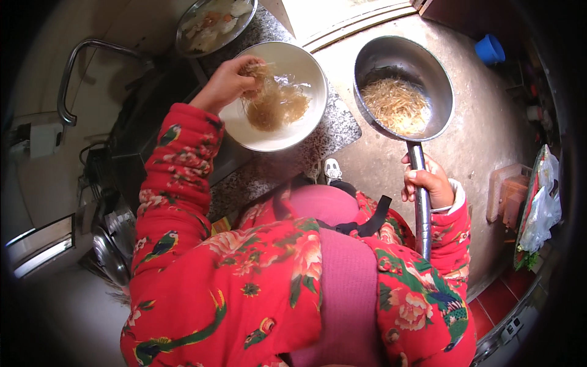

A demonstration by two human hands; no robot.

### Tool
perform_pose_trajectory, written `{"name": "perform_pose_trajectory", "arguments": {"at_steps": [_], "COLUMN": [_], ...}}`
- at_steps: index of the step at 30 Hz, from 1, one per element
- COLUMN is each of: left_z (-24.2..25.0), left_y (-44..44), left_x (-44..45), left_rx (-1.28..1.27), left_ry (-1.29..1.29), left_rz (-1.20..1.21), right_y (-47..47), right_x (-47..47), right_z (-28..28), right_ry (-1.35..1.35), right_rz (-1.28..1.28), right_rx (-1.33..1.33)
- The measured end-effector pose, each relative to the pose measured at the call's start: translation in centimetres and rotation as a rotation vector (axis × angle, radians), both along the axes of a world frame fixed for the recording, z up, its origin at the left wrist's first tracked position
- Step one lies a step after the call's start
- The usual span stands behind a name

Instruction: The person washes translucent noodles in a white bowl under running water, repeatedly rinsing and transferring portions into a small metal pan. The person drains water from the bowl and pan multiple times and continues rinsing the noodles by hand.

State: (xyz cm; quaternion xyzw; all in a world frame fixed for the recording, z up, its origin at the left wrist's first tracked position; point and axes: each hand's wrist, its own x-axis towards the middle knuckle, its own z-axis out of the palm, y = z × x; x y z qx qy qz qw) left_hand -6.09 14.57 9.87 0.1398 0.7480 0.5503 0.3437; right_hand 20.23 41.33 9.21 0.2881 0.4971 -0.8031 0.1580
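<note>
My left hand [236,82] is closed on a clump of thin yellowish shreds, just over a wide white basin [234,124] on the speckled counter. More shreds lie in liquid [275,108] inside the basin. My right hand [429,181] grips the long metal handle [418,169] of a deep saucepan [438,69], held over the floor to the right of the counter. A heap of the same kind of shreds [394,105] rests in the pan. What the shreds are made of cannot be told for certain.
A metal bowl of pale and orange food [215,25] stands behind the basin. A curved tap [71,69] rises at the left. The granite counter's corner [351,133] juts out below the pan. A blue bucket [490,49] and a tray with plastic bags [541,220] are at the right.
</note>
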Motion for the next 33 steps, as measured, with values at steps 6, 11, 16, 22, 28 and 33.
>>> {"name": "perform_pose_trajectory", "arguments": {"at_steps": [6, 11, 16, 22, 28, 33], "left_z": [-1.3, 1.7, 8.3, 7.6, 7.5, 8.4], "left_y": [-1.2, -0.8, 3.0, 11.9, 14.2, 13.6], "left_x": [-0.4, -0.5, 0.4, 4.1, 4.9, 5.2], "left_rx": [0.045, -0.047, 0.146, 0.117, 0.094, 0.300], "left_ry": [-0.105, -0.086, 0.137, 0.593, 0.835, 0.761], "left_rz": [0.130, 0.073, -0.173, -0.560, -0.480, -0.437], "right_y": [-0.2, -0.4, -0.7, -1.4, -1.6, -1.7], "right_x": [-0.3, -0.4, -0.6, -0.8, -0.6, -0.6], "right_z": [0.7, 0.7, 1.0, 1.5, 1.2, 1.3], "right_ry": [-0.028, -0.027, -0.013, 0.039, -0.008, -0.008], "right_rz": [0.062, 0.096, 0.138, 0.172, 0.150, 0.130], "right_rx": [-0.002, 0.002, 0.030, 0.080, 0.033, -0.018]}}
